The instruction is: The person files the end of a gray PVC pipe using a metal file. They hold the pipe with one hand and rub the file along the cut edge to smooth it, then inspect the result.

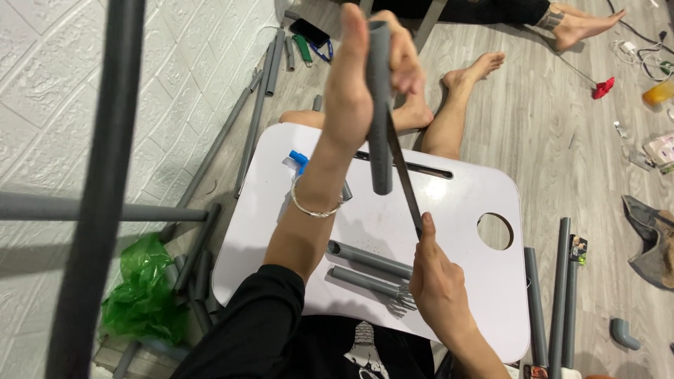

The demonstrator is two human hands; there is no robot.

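I'm finding open tray surface right of my hands, up to the round hole. Two short grey pipes are lying between my forearms, blocking that gap. The grey pipe frame is crowding my left.

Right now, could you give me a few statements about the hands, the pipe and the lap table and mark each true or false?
1. The left hand holds a grey pipe upright. True.
2. The right hand holds a hammer. False: it holds a thin flat blade against the pipe.
3. Two grey pipe pieces lie on the white lap table. True.
4. The plastic bag on the floor is red. False: it is green.
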